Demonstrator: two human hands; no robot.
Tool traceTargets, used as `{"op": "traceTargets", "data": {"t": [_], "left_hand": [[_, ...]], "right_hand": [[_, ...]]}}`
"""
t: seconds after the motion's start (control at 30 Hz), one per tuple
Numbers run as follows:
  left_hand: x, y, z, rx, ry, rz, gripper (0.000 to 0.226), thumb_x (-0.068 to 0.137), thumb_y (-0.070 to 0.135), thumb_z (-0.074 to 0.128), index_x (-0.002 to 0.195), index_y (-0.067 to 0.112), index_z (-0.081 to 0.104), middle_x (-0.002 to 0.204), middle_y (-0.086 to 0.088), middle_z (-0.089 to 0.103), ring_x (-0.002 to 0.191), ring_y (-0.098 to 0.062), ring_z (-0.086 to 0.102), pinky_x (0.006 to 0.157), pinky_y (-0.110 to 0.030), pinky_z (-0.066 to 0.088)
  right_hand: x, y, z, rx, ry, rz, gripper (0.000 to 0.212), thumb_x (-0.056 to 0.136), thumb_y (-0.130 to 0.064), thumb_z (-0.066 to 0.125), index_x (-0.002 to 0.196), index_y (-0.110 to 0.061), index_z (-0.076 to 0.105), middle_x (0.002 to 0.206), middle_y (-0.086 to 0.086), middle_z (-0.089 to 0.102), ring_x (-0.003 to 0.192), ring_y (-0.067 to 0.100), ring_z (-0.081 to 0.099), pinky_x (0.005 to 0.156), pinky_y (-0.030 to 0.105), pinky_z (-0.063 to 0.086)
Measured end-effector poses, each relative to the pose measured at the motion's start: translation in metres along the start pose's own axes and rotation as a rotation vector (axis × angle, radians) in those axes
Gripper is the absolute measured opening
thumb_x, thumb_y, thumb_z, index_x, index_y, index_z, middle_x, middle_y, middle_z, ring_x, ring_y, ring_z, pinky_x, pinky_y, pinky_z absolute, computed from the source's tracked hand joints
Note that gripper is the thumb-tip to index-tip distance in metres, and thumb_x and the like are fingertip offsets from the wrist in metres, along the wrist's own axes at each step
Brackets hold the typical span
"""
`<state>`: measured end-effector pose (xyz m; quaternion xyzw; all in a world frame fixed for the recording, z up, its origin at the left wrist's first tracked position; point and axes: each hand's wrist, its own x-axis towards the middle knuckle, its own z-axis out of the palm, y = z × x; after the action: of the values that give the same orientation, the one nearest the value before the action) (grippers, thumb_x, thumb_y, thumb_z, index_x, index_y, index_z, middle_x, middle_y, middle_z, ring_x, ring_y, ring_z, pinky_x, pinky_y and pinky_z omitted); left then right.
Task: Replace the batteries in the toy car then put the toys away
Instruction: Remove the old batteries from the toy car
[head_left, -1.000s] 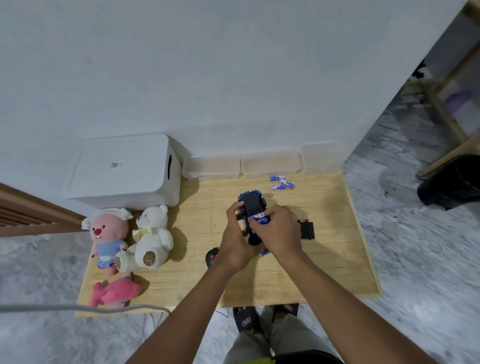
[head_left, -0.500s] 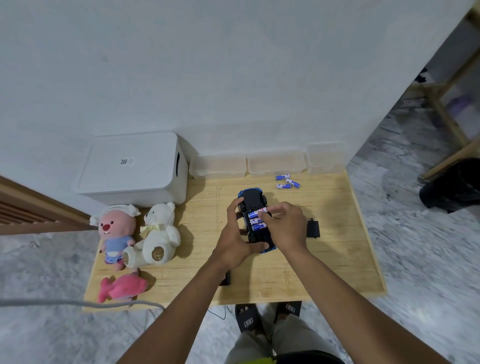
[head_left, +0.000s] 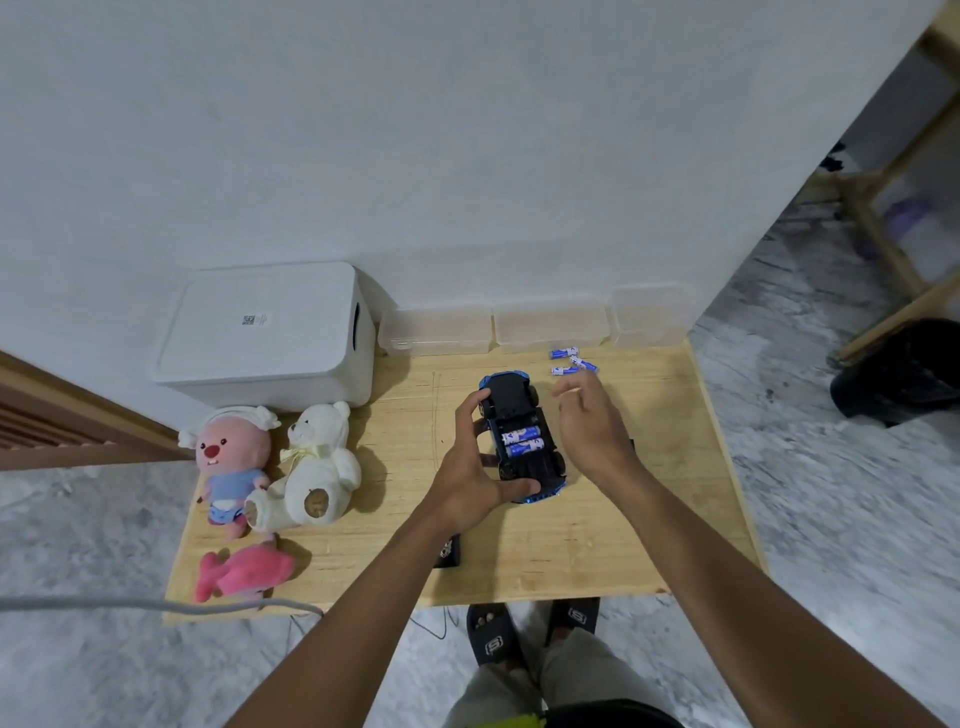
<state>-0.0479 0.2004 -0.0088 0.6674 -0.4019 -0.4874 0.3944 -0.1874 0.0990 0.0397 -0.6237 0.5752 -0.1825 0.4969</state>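
Beside the white storage box (head_left: 270, 332), the left hand (head_left: 475, 467) grips the upturned toy car (head_left: 522, 436) with two batteries (head_left: 522, 440) seated, while the right hand (head_left: 589, 415), open and empty, likely reaches for the loose batteries (head_left: 571, 361) next.

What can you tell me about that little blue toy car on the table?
The toy car lies upside down on the wooden table, black plastic underside up, with blue bodywork showing at both ends. Its battery bay is open, with two blue and white batteries side by side in it. The left hand grips it from the left and near end; the right hand hovers beside it, open.
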Motion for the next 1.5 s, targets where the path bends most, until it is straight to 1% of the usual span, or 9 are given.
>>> {"op": "traceTargets", "data": {"t": [0.13,0.3,0.57,0.73,0.87,1.13,1.27,1.4,1.5], "left_hand": [[0.000,0.002,0.002,0.008,-0.011,0.005,0.121,0.069,0.007,0.094,0.150,0.051,0.015,0.144,0.010,0.045,0.110,-0.019,0.067,0.083,-0.035,0.063],[0.001,0.001,0.004,0.042,-0.003,0.013,0.121,0.069,0.008,0.094,0.150,0.050,0.014,0.139,0.013,0.046,0.113,-0.018,0.065,0.083,-0.023,0.058],[0.003,0.005,0.008,0.099,0.006,0.081,0.119,0.070,0.003,0.093,0.155,0.034,0.015,0.128,0.034,0.045,0.095,0.013,0.064,0.077,-0.009,0.052],[0.005,0.003,0.007,0.117,0.012,0.104,0.119,0.070,0.008,0.094,0.155,0.033,0.016,0.125,0.044,0.046,0.106,0.014,0.061,0.086,-0.015,0.054],[0.007,0.006,0.002,0.066,-0.006,0.055,0.119,0.071,0.005,0.093,0.153,0.042,0.015,0.129,0.030,0.047,0.097,0.009,0.066,0.077,-0.014,0.055],[0.007,0.006,-0.004,0.047,-0.008,0.002,0.119,0.070,0.008,0.093,0.151,0.046,0.014,0.130,0.025,0.046,0.108,-0.013,0.068,0.077,-0.019,0.058],[0.007,0.006,-0.007,0.036,-0.012,-0.001,0.118,0.070,0.007,0.093,0.149,0.048,0.016,0.139,0.011,0.046,0.107,-0.018,0.069,0.080,-0.026,0.059],[0.007,0.007,-0.008,0.029,-0.021,-0.008,0.118,0.070,0.008,0.093,0.148,0.049,0.016,0.139,0.013,0.045,0.112,-0.018,0.067,0.083,-0.025,0.057],[0.008,0.007,-0.006,0.024,-0.019,-0.010,0.118,0.070,0.008,0.094,0.148,0.050,0.016,0.135,0.018,0.045,0.115,-0.020,0.065,0.084,-0.024,0.056]], "right_hand": [[-0.008,0.011,0.009,-0.450,0.035,-0.054,0.025,0.084,-0.054,0.064,0.088,-0.030,0.061,0.083,-0.010,0.062,0.079,0.014,0.060,0.059,0.028,0.041],[-0.011,0.017,0.015,-0.496,0.121,-0.057,0.040,0.072,-0.066,0.073,0.093,-0.033,0.067,0.094,-0.012,0.068,0.090,0.013,0.064,0.063,0.027,0.044],[-0.009,0.008,0.023,-0.496,0.151,-0.007,0.037,0.067,-0.059,0.070,0.090,-0.031,0.062,0.082,-0.015,0.062,0.084,0.014,0.062,0.068,0.029,0.051],[-0.008,0.002,0.026,-0.535,0.144,-0.030,0.027,0.070,-0.051,0.066,0.086,-0.030,0.062,0.076,-0.014,0.061,0.077,0.014,0.063,0.060,0.025,0.044],[-0.006,0.008,0.021,-0.517,0.078,-0.169,0.020,0.078,-0.047,0.065,0.096,-0.038,0.068,0.100,-0.016,0.053,0.081,0.012,0.059,0.057,0.023,0.035],[0.005,0.022,0.009,-0.400,-0.093,-0.452,0.007,0.094,-0.040,0.062,0.100,-0.039,0.065,0.107,-0.020,0.061,0.094,0.003,0.060,0.077,0.032,0.052],[0.006,0.013,0.002,-0.101,-0.005,-0.199,0.007,0.098,-0.030,0.051,0.099,-0.028,0.058,0.089,-0.010,0.068,0.084,0.011,0.067,0.071,0.033,0.052],[0.009,0.014,-0.005,-0.183,-0.039,-0.072,0.026,0.098,-0.024,0.042,0.087,-0.021,0.065,0.070,-0.007,0.063,0.071,0.017,0.061,0.061,0.029,0.041],[0.010,0.021,-0.002,-0.231,-0.007,-0.054,0.033,0.097,-0.028,0.043,0.077,-0.008,0.061,0.078,0.010,0.068,0.074,0.030,0.062,0.059,0.032,0.040]]}}
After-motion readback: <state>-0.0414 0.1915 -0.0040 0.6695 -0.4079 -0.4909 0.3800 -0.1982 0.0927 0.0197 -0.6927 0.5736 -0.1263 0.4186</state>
